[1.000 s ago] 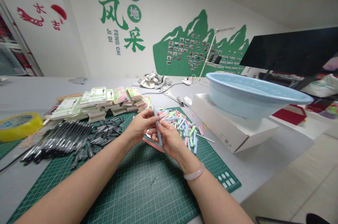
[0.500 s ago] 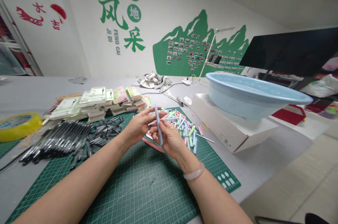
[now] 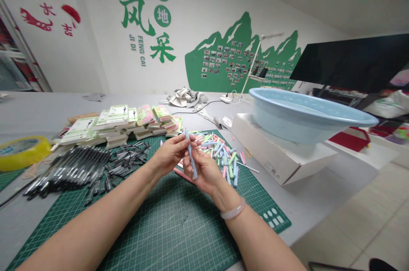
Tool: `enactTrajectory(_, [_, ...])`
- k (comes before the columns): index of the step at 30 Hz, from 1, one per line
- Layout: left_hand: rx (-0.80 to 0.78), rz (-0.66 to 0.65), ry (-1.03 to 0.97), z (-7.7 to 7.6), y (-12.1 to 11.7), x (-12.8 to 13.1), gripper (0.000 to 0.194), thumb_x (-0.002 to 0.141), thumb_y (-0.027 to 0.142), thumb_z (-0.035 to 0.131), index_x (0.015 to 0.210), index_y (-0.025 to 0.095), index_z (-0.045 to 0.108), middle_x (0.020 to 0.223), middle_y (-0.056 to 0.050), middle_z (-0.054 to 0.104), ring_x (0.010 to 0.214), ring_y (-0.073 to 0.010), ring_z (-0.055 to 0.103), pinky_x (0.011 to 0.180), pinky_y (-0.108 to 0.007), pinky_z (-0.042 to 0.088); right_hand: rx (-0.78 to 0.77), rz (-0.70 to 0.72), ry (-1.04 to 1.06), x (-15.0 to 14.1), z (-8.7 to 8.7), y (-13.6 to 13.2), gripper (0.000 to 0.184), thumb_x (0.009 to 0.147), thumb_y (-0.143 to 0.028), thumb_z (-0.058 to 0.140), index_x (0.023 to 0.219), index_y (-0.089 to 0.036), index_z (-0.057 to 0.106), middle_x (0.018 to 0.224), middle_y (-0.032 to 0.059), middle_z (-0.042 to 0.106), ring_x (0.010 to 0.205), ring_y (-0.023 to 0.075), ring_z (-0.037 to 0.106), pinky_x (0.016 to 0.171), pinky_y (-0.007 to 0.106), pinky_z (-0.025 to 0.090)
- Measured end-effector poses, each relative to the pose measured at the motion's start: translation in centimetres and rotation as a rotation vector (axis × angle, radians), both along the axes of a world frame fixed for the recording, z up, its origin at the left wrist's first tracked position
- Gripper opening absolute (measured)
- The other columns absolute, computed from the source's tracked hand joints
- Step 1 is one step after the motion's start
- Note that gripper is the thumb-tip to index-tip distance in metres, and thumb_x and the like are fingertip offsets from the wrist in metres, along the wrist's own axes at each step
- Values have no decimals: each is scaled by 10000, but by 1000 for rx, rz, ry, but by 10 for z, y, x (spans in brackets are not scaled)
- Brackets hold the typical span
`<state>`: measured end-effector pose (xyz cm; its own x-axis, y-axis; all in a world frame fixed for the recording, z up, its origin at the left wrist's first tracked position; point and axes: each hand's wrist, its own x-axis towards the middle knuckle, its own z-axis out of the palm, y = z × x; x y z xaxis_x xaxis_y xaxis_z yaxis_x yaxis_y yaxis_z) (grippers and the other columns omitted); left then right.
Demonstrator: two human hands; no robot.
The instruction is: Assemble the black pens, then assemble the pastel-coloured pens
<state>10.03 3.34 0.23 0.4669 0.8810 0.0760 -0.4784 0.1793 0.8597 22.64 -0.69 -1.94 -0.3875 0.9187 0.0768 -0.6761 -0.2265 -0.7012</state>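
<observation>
A light blue pen [image 3: 192, 161] stands tilted between my two hands, above the green cutting mat [image 3: 153, 228]. My left hand [image 3: 171, 151] pinches its upper part between thumb and fingers. Lower down, my right hand [image 3: 206, 171] grips the same pen. Beneath the hands lies a pinkish-red pen-like piece [image 3: 182, 174], partly covered. Just beyond them spreads a pile of pastel pen parts [image 3: 228, 160] in blue, green and pink. A tiny metal-looking piece [image 3: 184, 219] rests on the mat nearer to me.
Black-and-clear pens [image 3: 79, 164] lie heaped at left, with small black parts [image 3: 128, 158] beside them. Behind are stacked card packs [image 3: 118, 117]. Yellow tape [image 3: 25, 151] sits far left. A blue basin [image 3: 306, 113] rests on a white box [image 3: 271, 151] at right.
My left hand has closed its fingers around the pen's upper part; they were more spread before. The pen and right hand have shifted only slightly.
</observation>
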Motion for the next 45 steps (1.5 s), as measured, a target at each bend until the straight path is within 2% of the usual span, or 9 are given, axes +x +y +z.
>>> enactTrajectory(6, [-70, 111, -17, -1, 4, -1, 232, 732, 234, 707, 935, 134, 654, 826, -74, 714, 687, -130, 660, 599, -209, 543, 44, -1, -170, 1, -3, -1, 321, 827, -455, 560, 861, -139, 604, 663, 34, 660, 531, 85, 586, 523, 180, 468])
enactTrajectory(9, [-59, 90, -28, -3, 4, -1, 220, 737, 218, 700, 931, 128, 648, 816, -78, 714, 718, -148, 670, 640, -233, 552, 40, 1, -145, 0, -8, 0, 299, 825, -426, 572, 788, -130, 597, 540, 0, 605, 440, 64, 524, 452, 151, 420])
enactTrajectory(12, [-73, 71, -53, -5, 3, 1, 200, 751, 222, 685, 925, 132, 643, 818, -80, 714, 692, -149, 671, 595, -227, 551, -30, 25, -83, -1, -9, 0, 279, 824, -407, 584, 793, -130, 595, 532, -20, 584, 439, 57, 518, 501, 170, 454])
enactTrajectory(15, [-155, 133, -88, -6, 3, 3, 168, 764, 217, 670, 906, 131, 642, 850, -79, 715, 710, -154, 675, 602, -238, 561, -16, -24, -119, 2, -1, -1, 347, 837, -470, 542, 884, -131, 600, 621, 22, 638, 510, 89, 583, 532, 199, 484])
enactTrajectory(18, [-248, 194, -132, -7, 7, 1, 105, 815, 196, 606, 870, 114, 642, 918, -97, 711, 810, -180, 681, 697, -279, 572, 114, -139, -164, 9, 13, -4, 442, 861, -538, 446, 1079, -170, 557, 793, 77, 687, 575, 134, 632, 527, 237, 497])
enactTrajectory(20, [-295, 214, -143, -8, 10, -2, 102, 839, 171, 567, 846, 99, 639, 911, -112, 711, 819, -185, 684, 721, -285, 570, 207, -182, -164, 14, 20, -6, 438, 869, -506, 454, 1191, -214, 509, 874, 78, 685, 646, 152, 646, 574, 268, 514])
enactTrajectory(26, [-368, 247, -179, -12, 12, -2, 98, 848, 147, 551, 800, 95, 618, 716, -88, 702, 701, -179, 690, 634, -270, 571, 332, -151, -197, 16, 23, -8, 333, 838, -347, 561, 1124, -182, 599, 905, 70, 664, 707, 138, 618, 634, 255, 512])
enactTrajectory(33, [-342, 209, -196, -16, 8, 3, 125, 853, 144, 540, 797, 87, 636, 729, -89, 713, 674, -153, 687, 667, -245, 568, 320, -256, -219, 16, 23, -9, 230, 808, -291, 595, 994, -172, 659, 791, 51, 655, 686, 129, 589, 648, 253, 500])
enactTrajectory(45, [-346, 234, -212, -8, 8, 0, 110, 839, 135, 557, 803, 89, 650, 740, -84, 722, 710, -155, 691, 669, -241, 569, 307, -174, -131, 17, 27, -12, 318, 863, -312, 488, 1115, -153, 601, 867, 83, 638, 741, 157, 584, 703, 308, 502])
